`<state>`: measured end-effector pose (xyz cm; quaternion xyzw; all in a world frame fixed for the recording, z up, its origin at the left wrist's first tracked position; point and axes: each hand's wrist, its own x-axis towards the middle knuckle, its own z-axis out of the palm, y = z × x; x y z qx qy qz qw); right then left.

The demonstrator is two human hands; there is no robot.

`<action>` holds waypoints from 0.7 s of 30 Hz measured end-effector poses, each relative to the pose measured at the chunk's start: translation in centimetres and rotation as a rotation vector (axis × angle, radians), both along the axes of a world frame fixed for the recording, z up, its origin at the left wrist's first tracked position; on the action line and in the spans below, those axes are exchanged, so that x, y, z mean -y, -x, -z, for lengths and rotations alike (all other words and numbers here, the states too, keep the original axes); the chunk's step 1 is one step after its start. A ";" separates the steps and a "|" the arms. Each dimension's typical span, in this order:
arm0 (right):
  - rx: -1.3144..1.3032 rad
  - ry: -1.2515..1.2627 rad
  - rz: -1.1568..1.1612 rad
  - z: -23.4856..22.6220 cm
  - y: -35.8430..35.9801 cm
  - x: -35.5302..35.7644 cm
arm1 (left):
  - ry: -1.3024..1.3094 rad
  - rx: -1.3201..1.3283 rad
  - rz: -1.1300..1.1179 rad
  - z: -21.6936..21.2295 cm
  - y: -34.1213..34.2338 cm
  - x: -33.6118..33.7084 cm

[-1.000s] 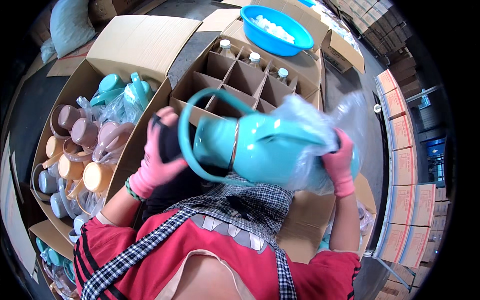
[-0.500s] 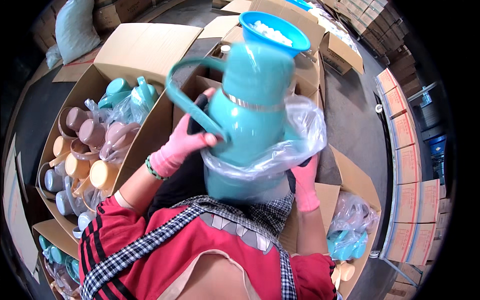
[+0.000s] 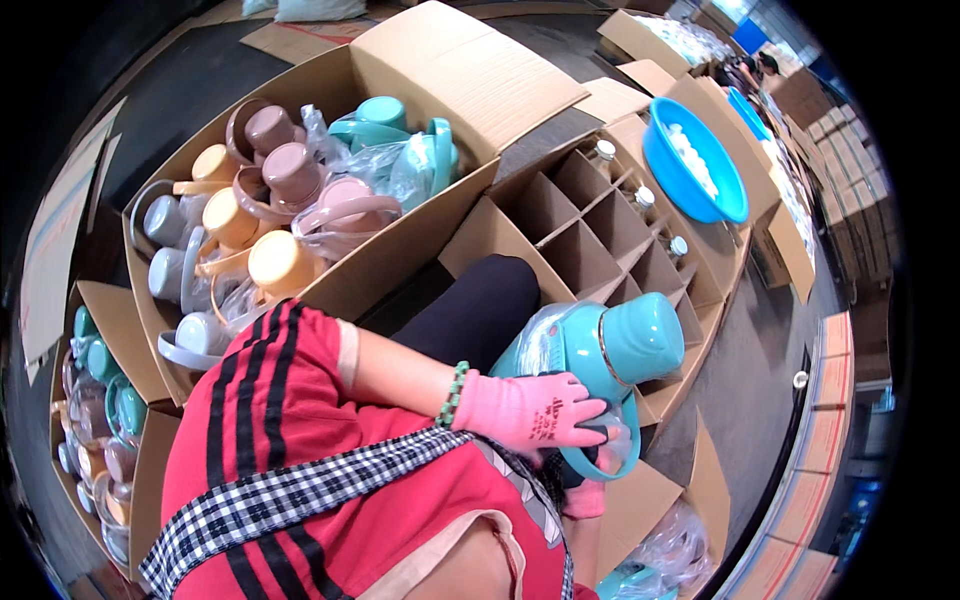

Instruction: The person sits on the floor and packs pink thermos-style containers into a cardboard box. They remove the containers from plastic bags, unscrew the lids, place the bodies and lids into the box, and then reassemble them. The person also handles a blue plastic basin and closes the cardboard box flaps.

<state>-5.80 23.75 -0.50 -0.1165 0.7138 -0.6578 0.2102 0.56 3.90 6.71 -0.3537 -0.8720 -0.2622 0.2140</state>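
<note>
A glossy teal vacuum jug (image 3: 590,345) lies tilted over my lap, its cup-like lid pointing to the upper right and a silvery band below the lid. A clear plastic bag (image 3: 541,335) wraps its lower body. My left hand (image 3: 535,410), in a pink glove with dark fingertips, is closed over the jug's side near the teal handle (image 3: 632,455). Below it, my right hand (image 3: 584,497), in a matching glove, grips the jug at the handle loop. Most of the right fingers are hidden behind the handle and my left hand.
An open carton (image 3: 365,290) of bagged jugs in several colours stands to the left. Ahead, a carton with cardboard dividers (image 3: 580,255) holds a few silvery-capped bottles; a blue basin (image 3: 735,207) of white pieces rests beside it. More jug cartons stand at lower left and lower right.
The jug has gone from upright before me to tilted, lower and to the right. My left hand has moved from the handle's left to across the jug's side. The view has turned.
</note>
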 end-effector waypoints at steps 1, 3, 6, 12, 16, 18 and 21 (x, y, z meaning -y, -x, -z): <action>0.007 0.004 -0.005 0.0 -0.2 0.0 | 0.103 -0.013 -0.053 0.8 0.7 0.0; 0.078 0.005 -0.039 -0.3 -0.6 -0.7 | 0.155 0.082 -0.030 1.5 1.7 -0.3; 0.222 -0.022 -0.111 -1.4 -1.3 -2.3 | -0.039 0.171 0.069 -0.1 2.4 0.3; 0.353 -0.065 -0.086 -4.5 -1.2 -3.7 | -0.620 0.114 0.165 -4.6 3.9 -3.0; 0.293 0.083 -0.027 -9.4 2.2 -1.9 | -0.425 -0.304 0.179 -9.5 4.4 -2.7; 0.268 0.185 -0.039 -12.1 3.9 -0.3 | -0.381 -0.540 0.223 -11.8 3.5 -0.8; 0.276 0.351 -0.131 -15.3 5.9 3.5 | -0.618 -0.803 0.422 -11.4 0.5 5.1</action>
